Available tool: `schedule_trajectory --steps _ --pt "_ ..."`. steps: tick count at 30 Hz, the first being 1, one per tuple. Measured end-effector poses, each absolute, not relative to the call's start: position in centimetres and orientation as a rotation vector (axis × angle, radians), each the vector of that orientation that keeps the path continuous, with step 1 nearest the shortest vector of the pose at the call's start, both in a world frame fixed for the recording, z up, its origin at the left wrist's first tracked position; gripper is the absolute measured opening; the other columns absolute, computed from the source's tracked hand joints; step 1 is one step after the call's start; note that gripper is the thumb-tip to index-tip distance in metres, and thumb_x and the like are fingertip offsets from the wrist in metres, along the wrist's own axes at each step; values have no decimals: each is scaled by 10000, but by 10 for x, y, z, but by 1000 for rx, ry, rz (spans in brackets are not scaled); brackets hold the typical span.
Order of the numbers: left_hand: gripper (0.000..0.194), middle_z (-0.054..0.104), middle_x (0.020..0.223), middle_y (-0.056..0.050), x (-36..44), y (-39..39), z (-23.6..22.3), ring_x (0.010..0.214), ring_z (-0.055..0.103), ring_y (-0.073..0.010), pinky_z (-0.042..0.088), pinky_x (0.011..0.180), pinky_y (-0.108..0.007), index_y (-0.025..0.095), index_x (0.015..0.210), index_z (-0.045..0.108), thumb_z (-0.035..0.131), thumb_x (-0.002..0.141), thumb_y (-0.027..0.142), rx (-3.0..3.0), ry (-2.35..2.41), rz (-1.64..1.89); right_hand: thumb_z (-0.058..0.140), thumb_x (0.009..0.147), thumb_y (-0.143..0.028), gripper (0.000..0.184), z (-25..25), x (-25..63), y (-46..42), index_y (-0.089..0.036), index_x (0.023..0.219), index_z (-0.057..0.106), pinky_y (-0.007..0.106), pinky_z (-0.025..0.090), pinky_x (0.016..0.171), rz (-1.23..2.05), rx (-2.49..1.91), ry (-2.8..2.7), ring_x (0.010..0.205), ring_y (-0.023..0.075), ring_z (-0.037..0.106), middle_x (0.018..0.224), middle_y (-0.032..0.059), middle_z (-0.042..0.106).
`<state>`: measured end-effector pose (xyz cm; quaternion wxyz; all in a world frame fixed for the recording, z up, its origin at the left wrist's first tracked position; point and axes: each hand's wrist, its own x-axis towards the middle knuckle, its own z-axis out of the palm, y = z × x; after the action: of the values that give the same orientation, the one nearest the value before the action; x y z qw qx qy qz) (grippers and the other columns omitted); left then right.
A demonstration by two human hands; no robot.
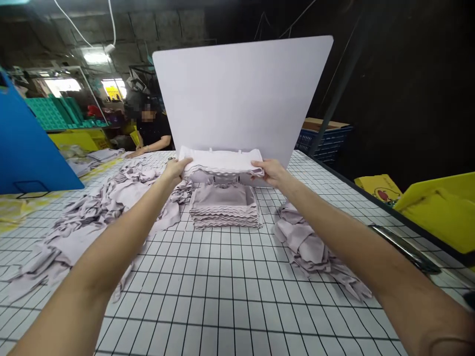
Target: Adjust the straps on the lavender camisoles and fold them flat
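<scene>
Stretched between my two hands is a folded pale lilac garment (222, 160) with scalloped edges, raised in front of a large white board (243, 94). My left hand (177, 169) pinches its left end, and my right hand (272, 170) grips the right end. Below it, a neat stack of folded lilac garments (224, 207) lies on the grid-patterned table. Left of the stack spreads a loose heap of the same cloth (100, 207). A smaller crumpled pile (302, 237) sits under my right forearm.
A blue board (29, 143) stands at the left. A co-worker in dark clothes (154, 128) leans on the table's far left. Along the right edge are a dark shiny long object (404, 247), yellow bags (441, 207) and stacked blue crates (322, 141).
</scene>
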<state>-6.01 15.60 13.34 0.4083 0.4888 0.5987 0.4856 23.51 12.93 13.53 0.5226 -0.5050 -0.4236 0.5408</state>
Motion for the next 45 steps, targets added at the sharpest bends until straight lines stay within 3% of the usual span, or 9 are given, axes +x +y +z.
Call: schedule_trajectory --steps 9,14,18,22,29,32,36,39,45 --pt "329 695 1104 -125 -51 159 8 944 694 -215 598 815 -368 109 1180 634 697 917 296 1055 1632 1027 750 829 -171 187 14 240 135 -92 938 621 330 621 492 1312 -1521 -1080 555 164 645 655 35 672" --pt "599 711 1156 -191 -68 156 21 1089 683 -339 554 935 -449 99 1217 635 860 683 252 1232 1749 1004 792 793 -257 421 22 252 131 -111 1144 612 487 631 814 1072 -1655 -1261 931 288 713 985 139 726" --pt "762 404 1592 -162 -54 154 18 1498 324 -351 238 1233 -500 193 1508 440 730 829 381 2041 1806 936 585 953 -407 574 23 243 133 -203 1473 451 621 227 1222 548 -1597 -1753 1494 365 308 1569 157 426" --pt "707 303 1649 -121 -32 161 -8 1548 188 -359 125 1247 -556 204 1584 332 440 976 548 2476 1750 454 333 1030 -523 694 1 224 144 -153 1605 218 704 25 1205 277 -1657 -2280 1570 361 75 1682 157 180" --pt "851 263 1650 -176 -36 165 -13 1545 157 -398 108 1238 -601 115 1591 303 363 931 648 2433 1795 438 324 1008 -618 767 10 239 132 -174 1617 179 648 84 1230 287 -1722 -2247 1576 296 84 1695 106 139" --pt "867 217 1668 -173 -46 134 -4 1559 109 -375 60 1250 -588 109 1595 280 350 927 657 2428 1770 704 405 1022 -506 643 30 290 93 -199 1577 309 665 61 1222 141 -1704 -2093 1516 304 273 1632 123 344" --pt "822 449 1560 -185 -46 69 -1 1502 321 -365 193 1252 -531 129 1510 441 469 880 656 2342 1643 905 741 830 -338 439 37 379 35 -132 1215 691 752 105 1139 76 -2083 -1764 1314 415 468 1301 191 659" --pt "670 625 1409 -130 -26 27 -1 1382 508 -333 377 1181 -464 200 1330 635 564 833 644 2205 1466 847 637 874 -201 203 44 415 8 -119 1017 755 629 317 1109 84 -2084 -1705 1183 354 557 1100 161 725" --pt "483 741 1221 -98 34 -24 20 1249 622 -319 435 1134 -469 224 1080 765 685 780 595 1952 1216 744 509 971 -258 263 113 397 -17 -155 906 742 337 499 919 109 -1565 -1512 945 199 644 929 77 702"
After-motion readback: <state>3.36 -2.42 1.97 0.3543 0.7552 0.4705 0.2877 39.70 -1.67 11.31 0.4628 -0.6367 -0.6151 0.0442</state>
